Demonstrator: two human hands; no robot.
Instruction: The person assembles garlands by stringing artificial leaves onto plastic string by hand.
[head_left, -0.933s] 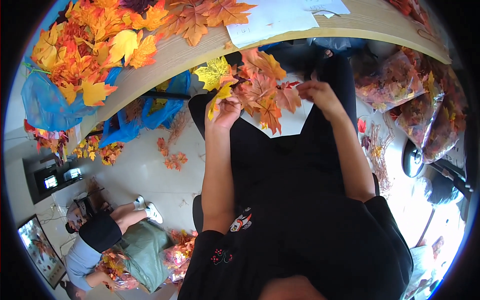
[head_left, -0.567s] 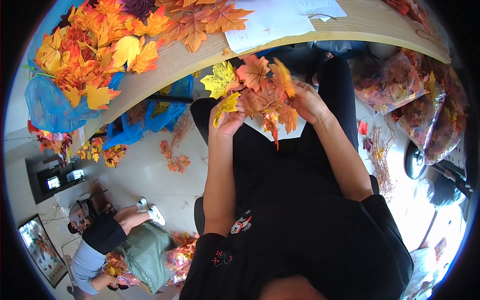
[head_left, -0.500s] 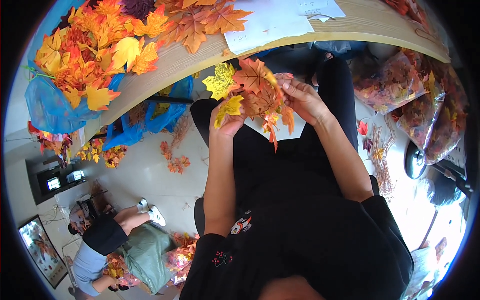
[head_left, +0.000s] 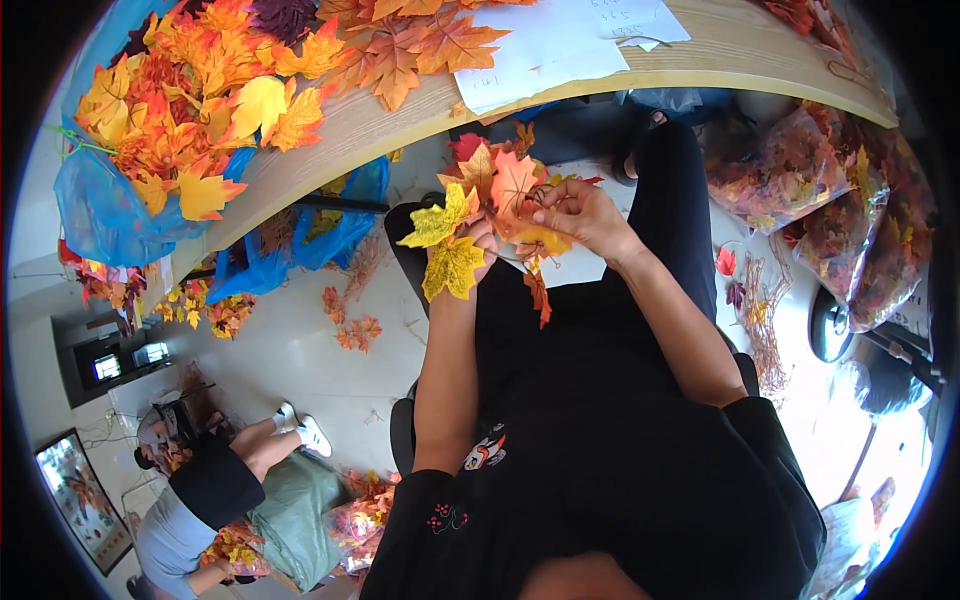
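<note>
**A:** What is nearest the camera?

**B:** A seated person in black, seen from above, forearms reaching up the picture. Both hands meet over the lap, below the worktop's edge.

**A:** What are the hands doing?

**B:** The left hand [head_left: 478,243] is closed around a bunch of leaves [head_left: 478,215], fake maple leaves in yellow, orange and red, fanned out above the fist on thin stems. The right hand [head_left: 580,213] pinches one orange leaf at the bunch between thumb and fingertips. I judge the bunch is being built up leaf by leaf; seating this leaf calls for sliding its stem in beside the others while the left grip stays firm.

**A:** And farther off?

**B:** A curved wooden worktop [head_left: 740,45] carries a leaf pile [head_left: 240,90] and white papers [head_left: 545,45]. A blue bag [head_left: 100,215] hangs at the left edge, and clear bags of leaves [head_left: 800,180] sit to the right. Another person [head_left: 200,490] sits on the floor far below.
</note>
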